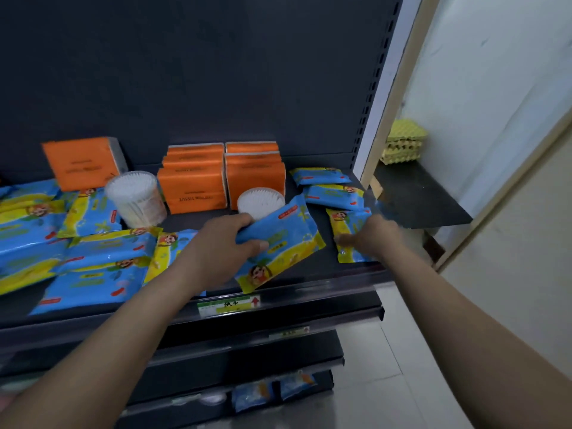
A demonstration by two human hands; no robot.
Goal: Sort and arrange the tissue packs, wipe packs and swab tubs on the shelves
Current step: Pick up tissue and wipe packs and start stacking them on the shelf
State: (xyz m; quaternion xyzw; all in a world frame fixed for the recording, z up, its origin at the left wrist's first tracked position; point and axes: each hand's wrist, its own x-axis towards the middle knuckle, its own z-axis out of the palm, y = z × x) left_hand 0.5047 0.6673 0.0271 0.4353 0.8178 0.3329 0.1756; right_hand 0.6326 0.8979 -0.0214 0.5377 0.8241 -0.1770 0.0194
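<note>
Listing from the head view, the only one.

Item 1: wipe pack (280, 243), a blue-and-yellow film pouch, tilted, at the front centre of the shelf (312, 281). The left hand (227, 243) grasps its long edge, thumb on the printed face, fingers curled over the top. Handling, judged: light, soft and pliant, with glossy film likely to slip. Take it across the body by a long side, not by the crimped ends.

Item 2: second wipe pack (348, 243), lying flat at 3 o'clock of item 1. The right hand (373, 236) lies over it, blurred; whether it is grasping or merely touching cannot be told.

Item 3: rear wipe packs (320, 175), at 1 o'clock.

Item 4: heap of wipe packs (93, 270), at 9 o'clock.

Item 5: swab tub (260, 202), just behind item 1, and a taller swab tub (136, 198) at 10 o'clock. Judged rigid, light and tippy; hold round the wall.

Item 6: tissue packs (193, 188), orange, stacked at 11 o'clock. Judged squashy; grip at the sides.
</note>
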